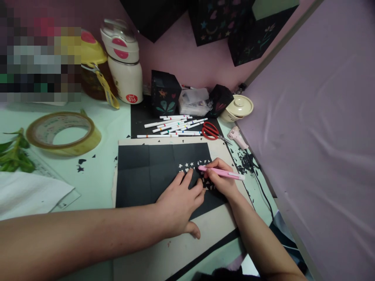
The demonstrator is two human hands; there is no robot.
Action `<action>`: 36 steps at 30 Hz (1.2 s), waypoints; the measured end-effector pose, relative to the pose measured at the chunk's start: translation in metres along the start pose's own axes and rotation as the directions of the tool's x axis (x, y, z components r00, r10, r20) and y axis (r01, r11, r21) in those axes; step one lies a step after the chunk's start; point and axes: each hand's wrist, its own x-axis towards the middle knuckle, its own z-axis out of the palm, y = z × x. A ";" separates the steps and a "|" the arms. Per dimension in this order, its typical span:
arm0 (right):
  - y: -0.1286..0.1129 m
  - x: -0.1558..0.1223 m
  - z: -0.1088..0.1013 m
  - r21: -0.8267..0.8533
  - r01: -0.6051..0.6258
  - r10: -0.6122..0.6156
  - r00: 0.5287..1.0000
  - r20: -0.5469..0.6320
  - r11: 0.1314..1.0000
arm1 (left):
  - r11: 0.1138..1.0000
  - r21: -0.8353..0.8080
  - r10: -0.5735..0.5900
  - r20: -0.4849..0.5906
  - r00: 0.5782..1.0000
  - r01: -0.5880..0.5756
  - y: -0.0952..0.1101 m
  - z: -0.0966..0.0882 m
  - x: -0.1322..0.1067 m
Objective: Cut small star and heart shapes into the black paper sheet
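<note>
A black paper sheet, creased into squares, lies on a beige board on the table. Small star and triangle shapes are cut out near its right edge. My left hand rests flat on the sheet with fingers stretched out, pressing it down. My right hand is closed round a pink craft knife, whose tip sits on the paper by the cut-outs.
Behind the board lie several white markers and red scissors. A tape roll and green leaves are at the left, two bottles at the back. Black paper scraps and a cable lie at the right.
</note>
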 end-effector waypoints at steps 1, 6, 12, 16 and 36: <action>0.000 0.000 0.000 0.004 0.000 0.000 1.000 0.000 1.000 | 1.000 0.000 -0.001 -0.002 1.000 0.001 0.000 0.000 0.000; -0.001 0.000 0.000 -0.015 -0.003 0.004 1.000 0.017 1.000 | 1.000 0.009 -0.007 -0.007 1.000 0.007 0.001 0.001 0.000; 0.002 -0.001 0.000 -0.040 0.015 -0.014 0.999 0.042 0.999 | 1.000 0.018 -0.006 -0.004 1.000 0.007 0.002 0.001 -0.001; 0.001 0.000 0.001 -0.153 0.080 -0.095 0.992 -0.088 0.985 | 1.000 0.031 -0.004 -0.050 0.999 0.006 0.002 0.003 -0.001; -0.142 0.100 0.096 -0.676 0.569 -0.390 0.820 0.420 0.468 | 0.994 0.110 0.022 -0.212 0.977 0.001 0.004 0.019 -0.005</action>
